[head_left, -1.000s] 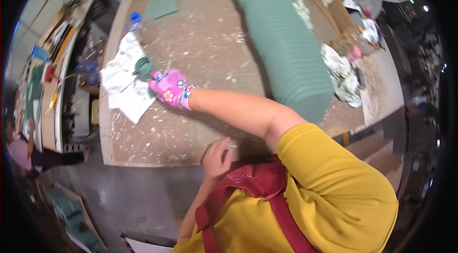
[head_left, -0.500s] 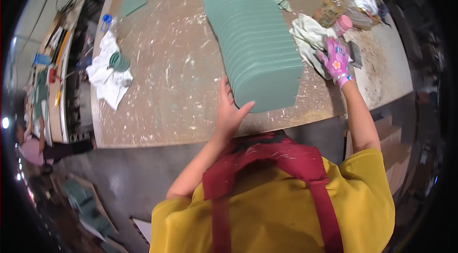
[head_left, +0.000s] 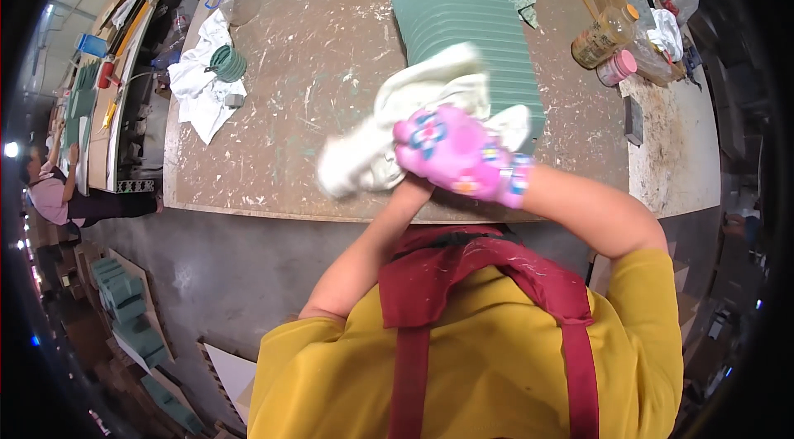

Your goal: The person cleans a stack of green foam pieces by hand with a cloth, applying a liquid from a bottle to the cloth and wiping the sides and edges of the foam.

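Observation:
My right hand [head_left: 451, 153], in a pink flowered glove, grips a whitish cloth [head_left: 438, 91] at the near edge of the table. The cloth is smeared by motion and spreads over the near end of a long row of overlapping green sheets [head_left: 463, 17]. Beneath the glove and cloth is my left hand [head_left: 418, 187], bare; only its wrist side shows, and its fingers are hidden. Whether it also holds the cloth I cannot see.
A white cloth [head_left: 194, 87] on the left bears a green coil-like stack [head_left: 227, 64]. A bottle with a blue cap [head_left: 236, 4] lies beyond it. At right stand a jar [head_left: 600, 40], a pink-lidded jar [head_left: 616, 68] and a grey block [head_left: 633, 119]. A person [head_left: 54, 182] is far left.
My right hand has lifted the whitish cloth from the right of the green sheets and brought it left, over my left hand. The left hand no longer visibly touches the front sheet.

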Demonstrator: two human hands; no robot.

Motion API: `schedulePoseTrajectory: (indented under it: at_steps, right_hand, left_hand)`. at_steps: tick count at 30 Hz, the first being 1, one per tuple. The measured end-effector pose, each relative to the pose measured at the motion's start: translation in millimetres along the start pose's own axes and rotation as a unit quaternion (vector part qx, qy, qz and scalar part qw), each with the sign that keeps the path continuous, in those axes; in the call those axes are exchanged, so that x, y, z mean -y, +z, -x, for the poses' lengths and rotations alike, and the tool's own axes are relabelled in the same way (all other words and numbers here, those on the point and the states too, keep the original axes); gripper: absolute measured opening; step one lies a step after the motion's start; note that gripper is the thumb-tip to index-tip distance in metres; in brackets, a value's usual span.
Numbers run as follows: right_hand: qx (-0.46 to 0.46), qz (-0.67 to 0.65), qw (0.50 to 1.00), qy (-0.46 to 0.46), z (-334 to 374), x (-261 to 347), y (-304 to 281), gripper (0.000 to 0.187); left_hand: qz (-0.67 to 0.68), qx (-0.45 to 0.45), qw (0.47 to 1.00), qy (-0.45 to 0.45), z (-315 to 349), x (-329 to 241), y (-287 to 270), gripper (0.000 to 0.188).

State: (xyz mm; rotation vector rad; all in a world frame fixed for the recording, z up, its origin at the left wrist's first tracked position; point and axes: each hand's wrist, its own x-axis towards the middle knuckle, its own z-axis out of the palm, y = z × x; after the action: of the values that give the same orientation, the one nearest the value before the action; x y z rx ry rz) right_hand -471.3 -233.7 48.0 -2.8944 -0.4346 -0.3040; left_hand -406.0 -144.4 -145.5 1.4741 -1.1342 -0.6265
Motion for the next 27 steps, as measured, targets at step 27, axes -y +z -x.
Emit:
schedulePoseTrajectory:
  at_steps: [27]
  right_hand:
    - [-0.03, 0.057, 0.979, 0.194, -10.6, -4.0, 25.1, 0.01]
  left_hand:
    - [0.093, -0.058, 0.989, -0.095, 4.0, -38.5, -12.6, 0.089]
